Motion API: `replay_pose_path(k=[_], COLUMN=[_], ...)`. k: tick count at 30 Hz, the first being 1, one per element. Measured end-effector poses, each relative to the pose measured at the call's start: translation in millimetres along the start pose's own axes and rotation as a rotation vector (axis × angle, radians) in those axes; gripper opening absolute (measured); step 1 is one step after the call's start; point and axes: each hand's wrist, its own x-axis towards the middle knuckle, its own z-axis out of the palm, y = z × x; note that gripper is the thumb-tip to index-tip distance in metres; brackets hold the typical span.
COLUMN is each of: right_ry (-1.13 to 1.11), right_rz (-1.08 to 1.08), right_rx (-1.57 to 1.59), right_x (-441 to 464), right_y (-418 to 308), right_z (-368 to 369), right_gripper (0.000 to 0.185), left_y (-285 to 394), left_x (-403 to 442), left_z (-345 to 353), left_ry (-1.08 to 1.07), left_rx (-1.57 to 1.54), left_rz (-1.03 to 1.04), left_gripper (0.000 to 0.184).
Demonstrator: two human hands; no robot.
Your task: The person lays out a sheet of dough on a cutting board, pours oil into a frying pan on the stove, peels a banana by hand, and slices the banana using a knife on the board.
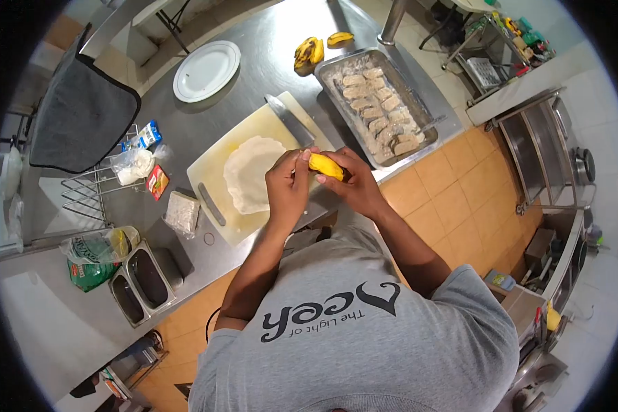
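A yellow banana [326,167] is held in front of my shirt, above the near edge of the cutting board [206,159]. My right hand [356,180] wraps around its right side, the thumb lying along it. The fingertips of my left hand [288,180] are pinched at the banana's upper left end. Beneath and left of my hands, a flat round sheet of dough [248,175] lies on the board, partly hidden by my left hand. A knife [290,121] rests across the board's far right part, its handle end hidden near my hands.
Right of the board, a metal tray [429,130] holds several floured, coated pieces. Dark-spotted bananas [309,52] and a single banana [340,39] lie behind it. A white plate [207,71] sits far left. A wrapped block [182,213], packets and metal containers [148,278] stand left.
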Motion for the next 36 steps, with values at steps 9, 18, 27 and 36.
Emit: replay_pose_path(k=[9, 18, 27, 36], right_ry=[0.047, 0.086, 0.270, 0.245], right_rz=[0.020, 0.098, -0.127, -0.103], right_rx=[0.334, 0.644, 0.167, 0.265], right_x=[-30, -35, -18, -12], right_y=[10, 22, 23, 22], right_z=[31, 55, 61, 72], right_gripper=[0.037, 0.038, 0.034, 0.034], left_y=[5, 2, 8, -5], left_x=[-19, -24, -29, -20], left_z=[-14, -14, -14, -18], left_ry=[-0.061, 0.022, -0.059, 0.063], left_rx=[0.101, -0.121, -0.400, -0.214], left_rz=[0.097, -0.080, -0.350, -0.216], left_gripper=[0.024, 0.022, 0.030, 0.025])
